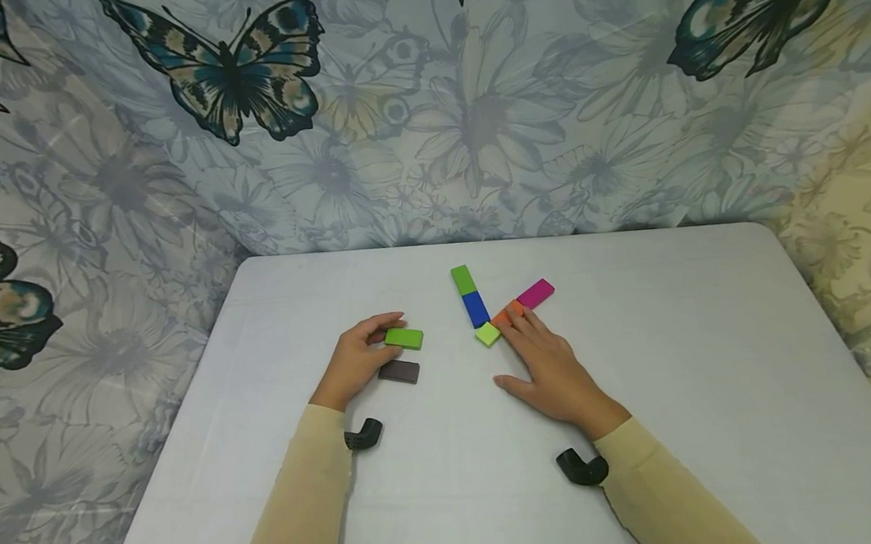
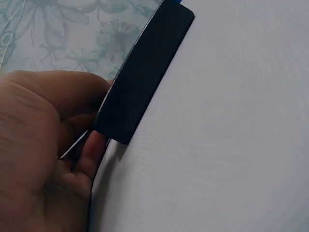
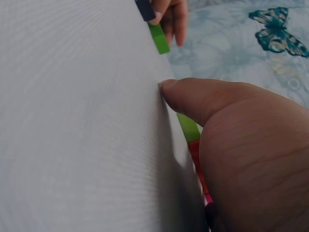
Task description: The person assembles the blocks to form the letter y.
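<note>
My left hand (image 1: 358, 357) pinches the left end of a green block (image 1: 404, 338) between thumb and fingers. Just below it a dark grey block (image 1: 399, 372) lies close to the thumb; in the left wrist view this dark block (image 2: 145, 72) hides the green one. My right hand (image 1: 557, 379) is spread flat, its fingertips resting on an orange block (image 1: 505, 313) and partly covering it. The orange block sits in a V of blocks: a lime piece (image 1: 487, 334) at the bottom, blue (image 1: 475, 309) and green (image 1: 463, 280) on the left arm, magenta (image 1: 535, 293) on the right.
All the blocks lie on a white table (image 1: 424, 485), whose far edge meets a hanging cloth (image 1: 480, 126) printed with flowers and butterflies. A black wrist device (image 1: 364, 434) is on the left sleeve, another black device (image 1: 583, 468) on the right.
</note>
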Demonstrator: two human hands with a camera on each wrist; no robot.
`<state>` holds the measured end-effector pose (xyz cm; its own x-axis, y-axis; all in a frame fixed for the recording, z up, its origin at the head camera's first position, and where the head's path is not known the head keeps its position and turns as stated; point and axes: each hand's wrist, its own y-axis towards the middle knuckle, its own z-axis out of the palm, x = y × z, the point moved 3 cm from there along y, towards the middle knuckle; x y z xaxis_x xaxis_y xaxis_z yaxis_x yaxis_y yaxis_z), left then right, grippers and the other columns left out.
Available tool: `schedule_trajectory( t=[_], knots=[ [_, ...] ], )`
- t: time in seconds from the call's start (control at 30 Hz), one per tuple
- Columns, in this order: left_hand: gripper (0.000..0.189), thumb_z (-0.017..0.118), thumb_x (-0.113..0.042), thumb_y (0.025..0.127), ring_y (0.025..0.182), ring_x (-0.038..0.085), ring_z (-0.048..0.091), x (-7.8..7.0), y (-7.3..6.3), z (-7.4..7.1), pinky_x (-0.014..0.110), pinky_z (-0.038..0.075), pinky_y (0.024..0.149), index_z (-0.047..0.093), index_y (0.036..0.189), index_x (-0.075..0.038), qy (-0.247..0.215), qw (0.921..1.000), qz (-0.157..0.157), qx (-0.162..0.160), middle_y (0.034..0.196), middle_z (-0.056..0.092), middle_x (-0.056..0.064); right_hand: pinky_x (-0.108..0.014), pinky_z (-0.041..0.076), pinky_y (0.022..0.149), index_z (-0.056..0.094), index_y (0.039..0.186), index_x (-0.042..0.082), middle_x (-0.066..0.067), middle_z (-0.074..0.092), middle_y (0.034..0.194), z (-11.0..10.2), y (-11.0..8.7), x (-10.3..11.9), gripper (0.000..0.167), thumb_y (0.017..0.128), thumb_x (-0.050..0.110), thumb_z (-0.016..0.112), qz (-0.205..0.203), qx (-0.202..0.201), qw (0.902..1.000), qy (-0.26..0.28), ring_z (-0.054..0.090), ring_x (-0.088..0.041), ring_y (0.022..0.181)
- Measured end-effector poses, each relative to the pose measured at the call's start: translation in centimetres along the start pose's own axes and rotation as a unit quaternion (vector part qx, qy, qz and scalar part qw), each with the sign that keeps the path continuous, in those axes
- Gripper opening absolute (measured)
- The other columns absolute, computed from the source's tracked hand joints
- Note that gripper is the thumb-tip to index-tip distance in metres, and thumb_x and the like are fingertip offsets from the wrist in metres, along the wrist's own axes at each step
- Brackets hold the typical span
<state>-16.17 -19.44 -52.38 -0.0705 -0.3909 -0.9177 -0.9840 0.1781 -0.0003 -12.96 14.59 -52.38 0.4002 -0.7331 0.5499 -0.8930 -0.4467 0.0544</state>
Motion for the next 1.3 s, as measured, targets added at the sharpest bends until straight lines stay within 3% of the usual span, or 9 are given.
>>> schedule_trajectory(
  t=[0.43, 0.87, 1.3],
  knots=[
    [0.050, 0.087, -0.006, 0.094, 0.124, 0.017, 0.067, -0.44, 0.14, 0.10, 0.043, 0.049, 0.111, 0.075, 0.141, -0.022, 0.052, 0.9986, 0.002, -0.013, 0.136, 0.071, -0.008, -0.072, 0.023, 0.121, 0.037, 0.170, 0.007, -0.015, 0.021, 0.178, -0.25, 0.17, 0.25, 0.092, 0.097, 0.039, 0.082, 0.009, 0.002, 0.9999, 0.007, 0.006, -0.035, 0.165],
    [0.041, 0.088, -0.011, 0.095, 0.114, 0.018, 0.068, -0.32, -0.07, 0.25, 0.042, 0.055, 0.102, 0.078, 0.133, -0.020, 0.056, 0.9974, 0.021, -0.040, 0.131, 0.072, -0.006, -0.073, 0.023, 0.121, 0.036, 0.171, 0.008, -0.014, 0.020, 0.179, -0.11, 0.05, 0.10, 0.092, 0.097, 0.039, 0.082, 0.008, 0.002, 0.9999, 0.008, 0.005, -0.034, 0.166],
    [0.033, 0.086, -0.012, 0.097, 0.107, 0.019, 0.067, -0.43, -0.10, -0.10, 0.032, 0.056, 0.095, 0.081, 0.129, -0.015, 0.053, 0.9949, 0.047, -0.072, 0.125, 0.073, -0.005, -0.073, 0.023, 0.121, 0.036, 0.170, 0.007, -0.015, 0.021, 0.178, -0.17, -0.03, 0.19, 0.092, 0.097, 0.039, 0.083, 0.000, -0.003, 1.0000, 0.009, 0.007, -0.035, 0.165]
  ],
)
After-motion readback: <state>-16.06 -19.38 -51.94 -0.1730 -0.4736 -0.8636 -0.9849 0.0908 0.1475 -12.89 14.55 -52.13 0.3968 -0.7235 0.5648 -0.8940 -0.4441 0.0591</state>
